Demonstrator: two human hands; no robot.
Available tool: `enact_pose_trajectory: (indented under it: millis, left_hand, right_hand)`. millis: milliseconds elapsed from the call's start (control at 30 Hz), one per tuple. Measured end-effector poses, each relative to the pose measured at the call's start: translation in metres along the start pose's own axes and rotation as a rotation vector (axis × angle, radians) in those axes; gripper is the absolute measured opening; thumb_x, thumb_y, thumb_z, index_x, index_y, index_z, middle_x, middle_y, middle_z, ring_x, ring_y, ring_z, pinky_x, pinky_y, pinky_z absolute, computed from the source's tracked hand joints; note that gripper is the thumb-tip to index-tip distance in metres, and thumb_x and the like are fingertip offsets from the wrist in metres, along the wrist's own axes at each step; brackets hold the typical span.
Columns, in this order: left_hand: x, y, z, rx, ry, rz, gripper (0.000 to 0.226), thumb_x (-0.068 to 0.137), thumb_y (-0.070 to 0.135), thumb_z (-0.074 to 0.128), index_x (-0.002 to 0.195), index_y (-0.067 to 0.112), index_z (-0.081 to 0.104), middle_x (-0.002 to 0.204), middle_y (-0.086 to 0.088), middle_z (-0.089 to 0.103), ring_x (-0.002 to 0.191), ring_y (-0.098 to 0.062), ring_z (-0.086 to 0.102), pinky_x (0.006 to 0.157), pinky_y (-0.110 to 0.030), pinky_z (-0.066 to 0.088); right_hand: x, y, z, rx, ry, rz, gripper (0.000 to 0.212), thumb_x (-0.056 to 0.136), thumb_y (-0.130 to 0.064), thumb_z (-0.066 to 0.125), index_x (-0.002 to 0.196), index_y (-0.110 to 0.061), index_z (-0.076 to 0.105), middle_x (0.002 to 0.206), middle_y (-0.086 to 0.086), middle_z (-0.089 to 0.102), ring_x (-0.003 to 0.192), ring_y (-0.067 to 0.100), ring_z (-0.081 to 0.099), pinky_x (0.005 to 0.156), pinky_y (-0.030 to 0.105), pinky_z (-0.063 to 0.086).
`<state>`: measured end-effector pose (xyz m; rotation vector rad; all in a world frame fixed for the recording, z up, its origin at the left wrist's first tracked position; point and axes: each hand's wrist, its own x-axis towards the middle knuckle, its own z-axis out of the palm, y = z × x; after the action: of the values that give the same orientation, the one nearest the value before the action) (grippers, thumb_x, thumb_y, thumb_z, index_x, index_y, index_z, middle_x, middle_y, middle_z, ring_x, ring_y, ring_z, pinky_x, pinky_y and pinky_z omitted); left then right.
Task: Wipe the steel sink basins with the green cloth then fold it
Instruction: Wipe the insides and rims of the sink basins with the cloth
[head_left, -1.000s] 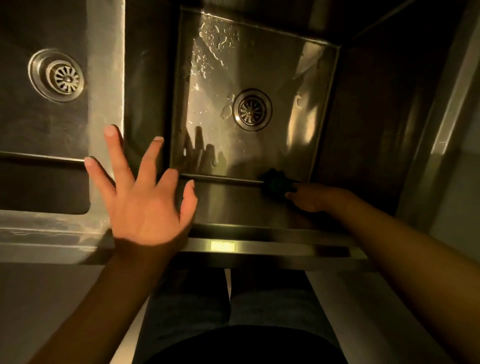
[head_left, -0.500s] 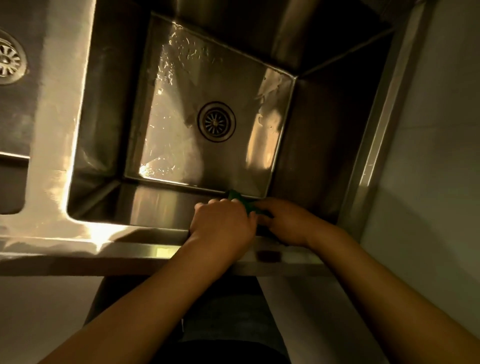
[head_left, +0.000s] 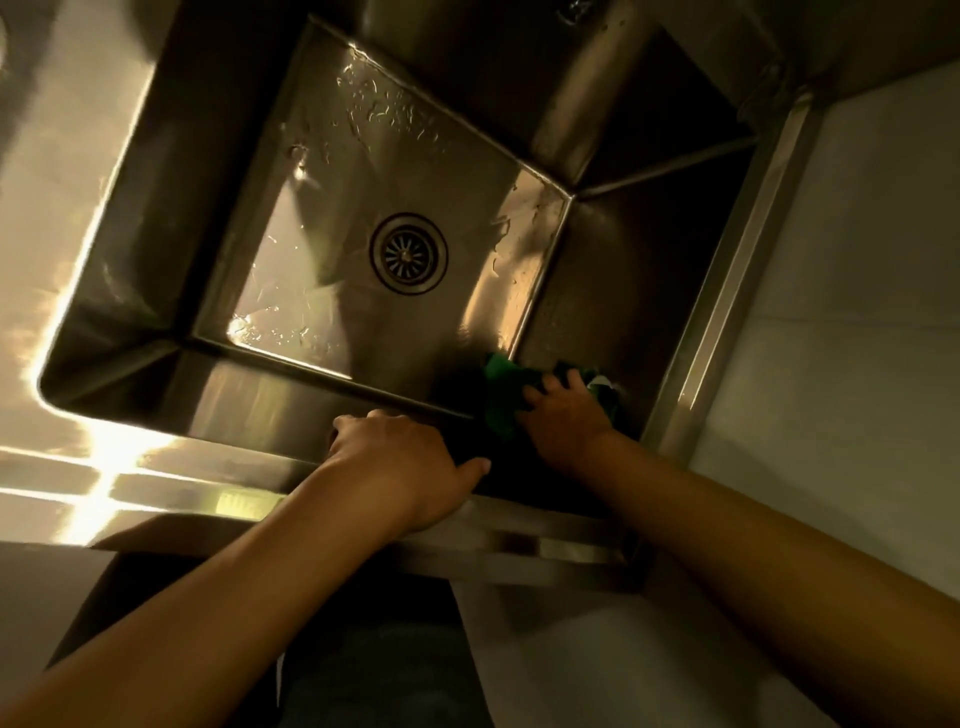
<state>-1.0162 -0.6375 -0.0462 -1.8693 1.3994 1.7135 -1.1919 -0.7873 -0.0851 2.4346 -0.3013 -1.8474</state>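
Steel fills the head view: a deep square stainless steel sink basin (head_left: 332, 187) with a round slotted drain (head_left: 408, 254) at the centre of its floor and water droplets (head_left: 379, 111) scattered toward the far edge. A pale wall (head_left: 872, 270) runs along the basin's right rim, and a bright glare lies on the flat steel rim (head_left: 78, 156) to the left.

The crumpled green cloth (head_left: 503, 389) sits in the basin's near right corner, bunched where floor and walls meet, its long axis running roughly left to right along the near wall. The right hand (head_left: 563, 413) presses down on it, fingers slightly spread over the fabric, and covers its middle, so only the left part and a bit beyond the fingertips show. The left hand (head_left: 402, 457) rests on the near rim just left of the cloth, fingers curled together over the edge and thumb out to the right; it seems not to touch the cloth, though the shadow there is heavy.
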Motion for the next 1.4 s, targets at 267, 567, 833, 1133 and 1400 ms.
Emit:
enact_pose_trajectory:
  millis: [267, 567, 833, 1133, 1400]
  left_hand:
    - [0.013, -0.002, 0.006, -0.014, 0.037, 0.001, 0.088, 0.082, 0.088, 0.021, 0.135, 0.031, 0.061, 0.138, 0.0, 0.063, 0.128, -0.026, 0.055, 0.104, -0.051, 0.044]
    - [0.018, 0.004, -0.004, -0.104, -0.047, -0.058, 0.086, 0.074, 0.085, 0.034, 0.136, 0.032, 0.061, 0.143, -0.003, 0.059, 0.128, -0.029, 0.056, 0.107, -0.052, 0.045]
    - [0.018, 0.002, -0.006, -0.119, -0.076, -0.036, 0.089, 0.071, 0.08, 0.034, 0.146, 0.035, 0.053, 0.152, -0.003, 0.052, 0.137, -0.031, 0.049, 0.111, -0.057, 0.039]
    - [0.012, 0.0, -0.006, -0.134, -0.039, -0.007, 0.084, 0.076, 0.083, 0.034, 0.147, 0.041, 0.049, 0.149, 0.0, 0.054, 0.135, -0.028, 0.05, 0.109, -0.054, 0.042]
    - [0.012, 0.0, -0.004, -0.146, -0.022, -0.03, 0.082, 0.079, 0.08, 0.035, 0.147, 0.037, 0.049, 0.151, 0.001, 0.053, 0.136, -0.028, 0.05, 0.111, -0.056, 0.039]
  right_hand:
    - [0.085, 0.055, -0.015, -0.078, -0.033, 0.223, 0.059, 0.101, -0.044, 0.041, 0.157, -0.029, 0.031, 0.168, 0.007, 0.015, 0.154, 0.042, 0.003, 0.118, 0.069, -0.002]
    - [0.078, 0.124, -0.051, -0.05, 0.096, 0.489, 0.079, 0.092, -0.037, 0.061, 0.16, -0.029, 0.022, 0.168, 0.012, 0.01, 0.153, 0.047, -0.002, 0.119, 0.07, -0.002]
    - [-0.008, 0.06, -0.035, -0.034, 0.107, 0.444, 0.069, 0.098, -0.039, 0.049, 0.16, -0.024, 0.023, 0.168, 0.012, 0.012, 0.153, 0.047, -0.001, 0.12, 0.068, 0.0]
    - [0.001, -0.009, 0.009, 0.073, -0.013, 0.171, 0.067, 0.1, -0.05, 0.047, 0.158, -0.021, 0.031, 0.166, 0.013, 0.02, 0.153, 0.046, 0.002, 0.118, 0.067, -0.004]
    - [0.082, 0.063, -0.02, -0.037, -0.009, 0.285, 0.058, 0.099, -0.042, 0.05, 0.154, -0.028, 0.038, 0.165, 0.008, 0.023, 0.153, 0.041, 0.007, 0.119, 0.065, 0.005]
